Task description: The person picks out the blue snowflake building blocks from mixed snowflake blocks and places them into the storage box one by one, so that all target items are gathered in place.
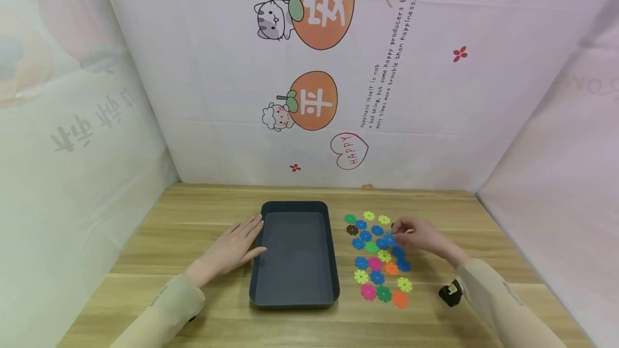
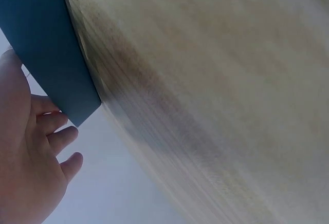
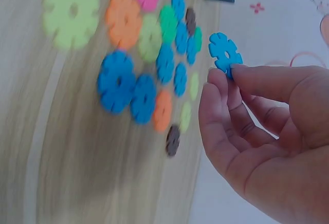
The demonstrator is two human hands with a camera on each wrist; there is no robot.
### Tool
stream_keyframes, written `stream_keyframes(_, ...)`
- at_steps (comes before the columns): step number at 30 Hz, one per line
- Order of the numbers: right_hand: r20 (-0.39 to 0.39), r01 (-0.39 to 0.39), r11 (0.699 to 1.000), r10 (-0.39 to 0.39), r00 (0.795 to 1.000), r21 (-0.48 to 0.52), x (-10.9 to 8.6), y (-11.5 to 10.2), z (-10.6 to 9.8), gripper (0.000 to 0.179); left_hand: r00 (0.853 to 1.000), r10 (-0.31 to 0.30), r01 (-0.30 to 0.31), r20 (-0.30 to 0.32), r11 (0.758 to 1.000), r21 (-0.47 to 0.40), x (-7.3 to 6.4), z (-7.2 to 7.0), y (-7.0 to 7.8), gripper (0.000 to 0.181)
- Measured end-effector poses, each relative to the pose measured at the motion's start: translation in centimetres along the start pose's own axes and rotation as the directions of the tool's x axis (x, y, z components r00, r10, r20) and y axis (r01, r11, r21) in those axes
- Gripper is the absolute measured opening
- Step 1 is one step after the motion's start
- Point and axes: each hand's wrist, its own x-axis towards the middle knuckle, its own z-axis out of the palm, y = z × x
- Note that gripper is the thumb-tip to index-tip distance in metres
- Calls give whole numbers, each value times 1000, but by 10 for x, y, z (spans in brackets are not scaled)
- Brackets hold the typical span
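Head view: I judge this a pick, right hand [image 1: 419, 235] pinching a disc [image 3: 221, 44], left hand [image 1: 234, 247] loose against the tray [image 1: 297, 259], steadiness needed next.

Tray [image 2: 49, 49] cut off in left wrist view, both sleeves [image 1: 166, 305] cropped below

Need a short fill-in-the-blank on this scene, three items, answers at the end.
1. The disc pinched by the right hand is ____.
2. In the head view, the tray lies ____ the left hand and the loose discs.
3. The number of discs inside the tray is ____.

Missing words: blue; between; zero.
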Motion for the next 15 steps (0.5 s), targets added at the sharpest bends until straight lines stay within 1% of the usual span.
stream_keyframes(8, 47, 67, 997, -68, 997, 38, 8, -25, 14, 22, 1000, 9, -9, -23, 1000, -1, 1, 1, 1, 72)
stream_keyframes(15, 111, 108, 990, -117, 987, 91, 19, -50, 36, 17, 1000, -6, 6, -14, 1000, -22, -1, 0, 1, 72)
